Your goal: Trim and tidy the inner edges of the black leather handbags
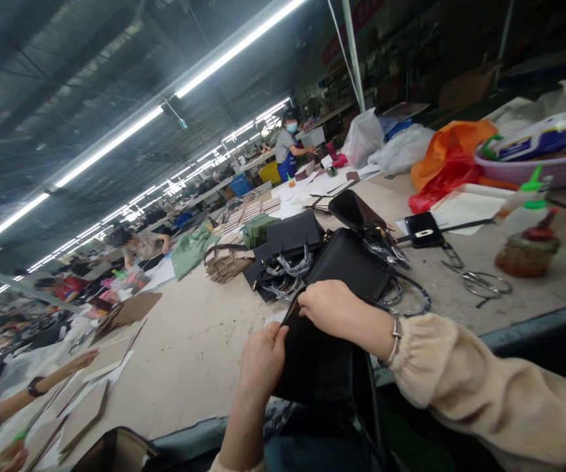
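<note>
A black handbag [312,367] is held tilted at the table's front edge, partly over my lap. My left hand [263,357] grips one end of its upper edge, thumb on top. Closed on the same edge, a little further right, is my right hand [332,307]; its fingertips are partly hidden. Just beyond my hands lies a pile of finished-looking black handbags [295,233], their handles wrapped in clear plastic. A dark strap hangs down below my right wrist.
To the right lie scissors [486,283], a phone [423,229], a brown glue jar [528,252] and green-capped bottles [533,190]. A purple basin [548,160] stands behind them. At left a co-worker's hand [83,360] rests by flat brown panels [83,413]. Another person [290,147] stands further back.
</note>
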A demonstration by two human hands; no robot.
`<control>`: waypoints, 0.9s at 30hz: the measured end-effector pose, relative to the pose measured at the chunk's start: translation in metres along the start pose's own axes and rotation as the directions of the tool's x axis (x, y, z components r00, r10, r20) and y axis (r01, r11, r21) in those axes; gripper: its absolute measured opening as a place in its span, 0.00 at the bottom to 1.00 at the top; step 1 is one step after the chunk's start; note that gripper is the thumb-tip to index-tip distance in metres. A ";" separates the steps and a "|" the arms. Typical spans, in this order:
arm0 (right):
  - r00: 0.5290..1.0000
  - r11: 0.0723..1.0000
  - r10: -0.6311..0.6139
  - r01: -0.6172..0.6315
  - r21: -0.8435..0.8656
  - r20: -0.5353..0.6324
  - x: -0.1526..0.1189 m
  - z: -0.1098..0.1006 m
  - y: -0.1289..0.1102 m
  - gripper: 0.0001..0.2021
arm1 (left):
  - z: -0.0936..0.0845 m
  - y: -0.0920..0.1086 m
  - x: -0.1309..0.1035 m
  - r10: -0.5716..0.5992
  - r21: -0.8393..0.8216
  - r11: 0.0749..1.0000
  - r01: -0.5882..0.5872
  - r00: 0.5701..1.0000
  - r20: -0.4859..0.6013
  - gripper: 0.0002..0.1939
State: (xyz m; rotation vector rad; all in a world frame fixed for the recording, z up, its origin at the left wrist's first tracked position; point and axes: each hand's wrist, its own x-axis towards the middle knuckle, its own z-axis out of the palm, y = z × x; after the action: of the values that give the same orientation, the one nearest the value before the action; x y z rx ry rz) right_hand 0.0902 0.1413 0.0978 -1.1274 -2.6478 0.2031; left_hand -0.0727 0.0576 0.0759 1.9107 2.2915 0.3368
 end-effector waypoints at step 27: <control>0.998 1.000 -0.013 0.014 0.022 -0.066 0.002 -0.001 0.006 0.19 | 0.002 0.006 -0.006 0.061 -0.004 0.998 -0.061 0.998 -0.008 0.15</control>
State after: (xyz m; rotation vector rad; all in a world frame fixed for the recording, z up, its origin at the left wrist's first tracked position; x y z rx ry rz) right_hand 0.0929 0.1468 0.0982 -1.0904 -2.5885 0.1891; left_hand -0.0656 0.0525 0.0755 1.9844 2.2388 0.3565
